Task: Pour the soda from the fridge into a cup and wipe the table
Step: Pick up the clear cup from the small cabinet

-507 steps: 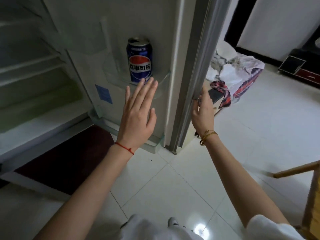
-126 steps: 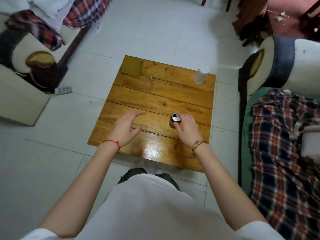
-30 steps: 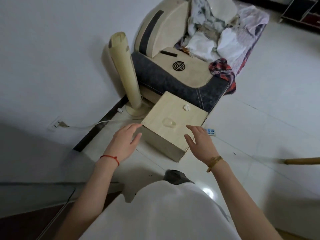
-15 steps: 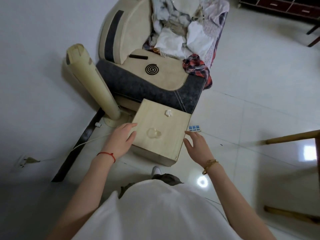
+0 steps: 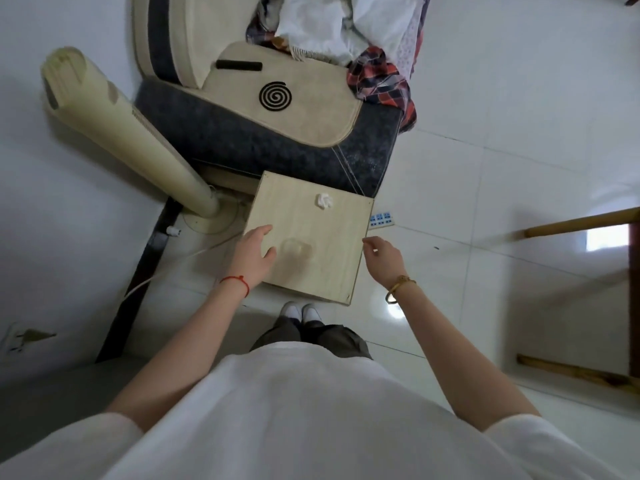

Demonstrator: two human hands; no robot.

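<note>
A clear plastic cup (image 5: 297, 249) stands on a small pale wooden cabinet (image 5: 332, 268) below me. My left hand (image 5: 252, 252) hovers just left of the cup with fingers apart and holds nothing. My right hand (image 5: 382, 256) hangs over the cabinet's right edge, fingers loosely curled and empty. A crumpled white tissue (image 5: 323, 200) lies near the cabinet's far edge. The soda can and the wooden table top are out of view.
A beige tower fan (image 5: 114, 133) leans at the left, its cord running along the floor. A grey and beige sofa (image 5: 277, 133) with piled clothes (image 5: 349, 32) stands behind the cabinet. A power strip (image 5: 381, 218) lies on the tiles. Wooden table legs (image 5: 581, 221) show at the right.
I have stepped closer, so the cabinet now lies right beneath my hands. My left hand has moved onto the cabinet top beside the cup. My right hand has come up to the right edge.
</note>
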